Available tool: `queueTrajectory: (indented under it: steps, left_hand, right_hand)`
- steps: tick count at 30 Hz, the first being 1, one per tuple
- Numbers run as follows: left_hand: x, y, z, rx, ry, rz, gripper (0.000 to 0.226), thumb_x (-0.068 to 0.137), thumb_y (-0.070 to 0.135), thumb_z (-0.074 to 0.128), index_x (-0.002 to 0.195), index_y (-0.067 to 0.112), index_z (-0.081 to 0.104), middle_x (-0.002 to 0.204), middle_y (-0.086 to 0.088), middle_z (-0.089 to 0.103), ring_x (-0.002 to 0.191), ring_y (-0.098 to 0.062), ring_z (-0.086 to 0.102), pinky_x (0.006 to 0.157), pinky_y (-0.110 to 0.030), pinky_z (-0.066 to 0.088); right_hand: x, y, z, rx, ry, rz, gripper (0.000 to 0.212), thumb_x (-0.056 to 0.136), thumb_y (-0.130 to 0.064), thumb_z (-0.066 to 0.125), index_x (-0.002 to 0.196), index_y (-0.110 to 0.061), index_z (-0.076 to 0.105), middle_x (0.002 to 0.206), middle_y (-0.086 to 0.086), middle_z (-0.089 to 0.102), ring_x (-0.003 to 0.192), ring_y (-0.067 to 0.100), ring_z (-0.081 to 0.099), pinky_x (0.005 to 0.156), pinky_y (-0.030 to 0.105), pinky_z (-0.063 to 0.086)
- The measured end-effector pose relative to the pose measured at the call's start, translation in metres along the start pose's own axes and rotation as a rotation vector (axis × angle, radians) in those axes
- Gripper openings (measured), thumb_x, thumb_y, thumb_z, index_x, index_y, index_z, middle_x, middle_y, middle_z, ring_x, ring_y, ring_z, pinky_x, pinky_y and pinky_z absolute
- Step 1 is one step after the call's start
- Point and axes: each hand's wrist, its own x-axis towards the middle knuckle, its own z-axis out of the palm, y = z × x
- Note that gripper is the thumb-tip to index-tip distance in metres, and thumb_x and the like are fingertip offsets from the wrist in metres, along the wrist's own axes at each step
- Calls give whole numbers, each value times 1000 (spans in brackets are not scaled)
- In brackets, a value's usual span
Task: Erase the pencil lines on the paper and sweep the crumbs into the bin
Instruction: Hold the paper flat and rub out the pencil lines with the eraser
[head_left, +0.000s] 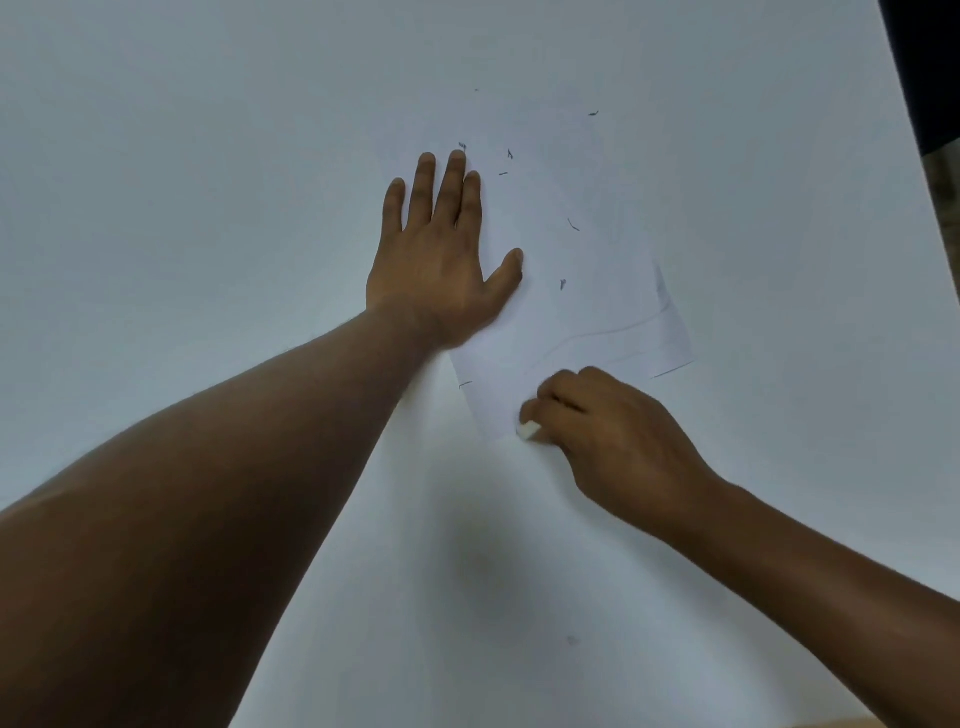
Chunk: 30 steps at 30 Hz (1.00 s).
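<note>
Rubbing out pencil lines at the near corner of the paper (582, 291).

Left hand (441, 260) flat on the paper's left edge, fingers straight and spread, pinning it to the white table (208, 156). Right hand (613, 436) at the paper's near corner, fingers curled round a small white eraser (529, 430). Dark crumbs (573, 224) scattered over the paper's far half, some just past its far edge. Faint pencil curve (597, 335) left near the paper's right side. No bin in view. Likely trouble: a hard stroke at the unpinned corner could crease or tear the paper, or flick crumbs further off it.
</note>
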Motion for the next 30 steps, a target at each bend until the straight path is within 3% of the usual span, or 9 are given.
queueTrajectory:
  steps: [4, 7, 10, 14, 20, 24, 27, 30]
  left_hand:
    - [1, 0, 0, -4, -2, -1, 90, 99, 68, 15, 164, 7, 6, 174, -10, -4, 159, -31, -9, 128, -52, -3]
    - [0, 0, 0, -1, -1, 3, 90, 99, 69, 15, 165, 8, 5, 174, -9, -5, 159, -30, -9, 128, -52, -3]
    - [0, -1, 0, 1, 2, 3, 89, 99, 68, 15, 164, 8, 6, 174, -10, -4, 159, -31, -9, 128, -52, -3]
    - [1, -1, -1, -3, 4, -3, 89, 100, 68, 16, 164, 7, 7, 174, -10, -3, 159, -32, -8, 128, -53, -2]
    - [0, 0, -1, -11, 2, -2, 89, 99, 68, 16, 164, 8, 8, 174, -10, -3, 160, -31, -8, 128, -53, -2]
    - [0, 0, -1, -16, 5, 1, 89, 99, 67, 16, 164, 7, 9, 174, -10, -2, 160, -31, -7, 128, -53, -1]
    - [0, -1, -1, -25, 11, -2, 90, 99, 67, 18, 164, 6, 11, 174, -11, 0, 160, -32, -6, 128, -53, -1]
    - [1, 0, 0, -20, 7, 2, 90, 99, 68, 18, 164, 6, 10, 174, -11, -1, 160, -32, -7, 128, -53, -2]
  right_hand:
    - [39, 11, -4, 41, 130, 91, 13, 90, -13, 67, 102, -12, 72, 91, 3, 62, 77, 24, 55, 56, 36, 51]
    - [60, 6, 4, -30, 167, 102, 10, 91, -9, 63, 98, -8, 70, 88, 6, 61, 73, 26, 53, 54, 39, 49]
    - [33, -5, 10, -49, 138, 72, 12, 93, -8, 58, 97, -8, 69, 86, 5, 60, 70, 24, 51, 51, 36, 45]
    - [1, -8, 1, 22, 43, 79, 15, 88, -6, 67, 99, -15, 71, 89, -2, 61, 71, 20, 53, 52, 34, 47]
    - [59, -8, 6, 7, 166, 119, 10, 90, -11, 63, 96, -8, 71, 86, 5, 60, 73, 23, 54, 53, 35, 49]
    - [23, -27, 16, 7, 113, 88, 21, 91, -7, 50, 99, -9, 69, 88, 4, 59, 69, 23, 52, 50, 34, 46]
    - [4, -29, 8, 56, 59, 96, 19, 86, -4, 61, 98, -14, 70, 87, 0, 59, 69, 22, 53, 52, 33, 47]
    - [31, -13, -1, 70, 111, 161, 15, 87, -11, 67, 100, -17, 71, 90, 1, 59, 77, 24, 57, 58, 31, 48]
